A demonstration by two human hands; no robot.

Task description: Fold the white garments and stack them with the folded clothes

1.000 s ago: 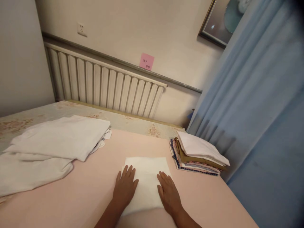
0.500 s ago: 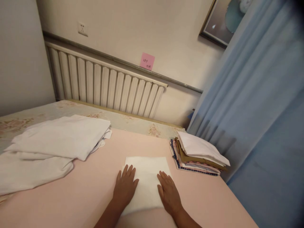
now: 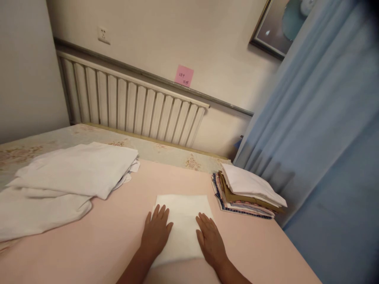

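A: What do we record at the grip?

B: We find the left hand (image 3: 156, 232) palm down at the left edge of a white cloth (image 3: 183, 225), fingers extended and slightly parted, thumb pointing inward. We enter its grip as wide, pinching nothing.

A: And the right hand (image 3: 211, 241)?

B: We enter the same: palm down at the opposite edge, fingers extended, thumb inward, nothing pinched. Between the two we see the cloth's middle, smooth and flat.

A: Where do we place the cloth?

B: On the pink sheet (image 3: 266, 252), between a loose white pile (image 3: 71, 169) to the left and a folded stack (image 3: 251, 185) to the right, touching neither.

A: How do we describe that stack?

B: White on top, brown beneath, then patterned layers, with dark blue near the bottom.

A: What do we note further out?

B: Past the sheet's far edge, a floral cover (image 3: 174, 157). Behind it, a pale radiator (image 3: 127, 100); above that, a pink note (image 3: 184, 75) with handwriting we cannot read with certainty. On the right, a blue curtain (image 3: 314, 118) hangs partly across a framed picture (image 3: 274, 33).
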